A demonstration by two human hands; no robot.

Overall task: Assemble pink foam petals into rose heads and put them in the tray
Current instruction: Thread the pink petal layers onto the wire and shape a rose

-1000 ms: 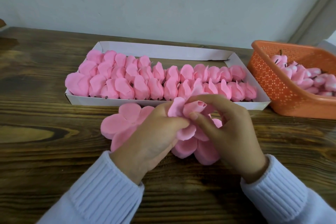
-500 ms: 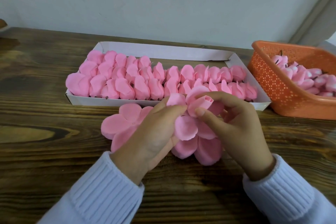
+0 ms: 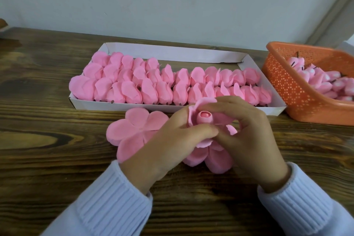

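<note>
Both hands were over the wooden table, just in front of the tray.

- Left hand: fingers curled round the half-built rose head from its left side, thumb pressing a petal below the rolled centre.
- Right hand: curled round the same rose head from the right, forefinger lying across its top, thumb tip meeting the left thumb.
- The rolled centre showed between the fingers, with loose petals standing up behind it.
- One flat petal piece lay on the table, partly under the left hand. A second petal piece lay beneath both hands.
- The tray held rows of finished rose heads, and its far strip was bare.
- An orange basket to the right held pink buds.
</note>
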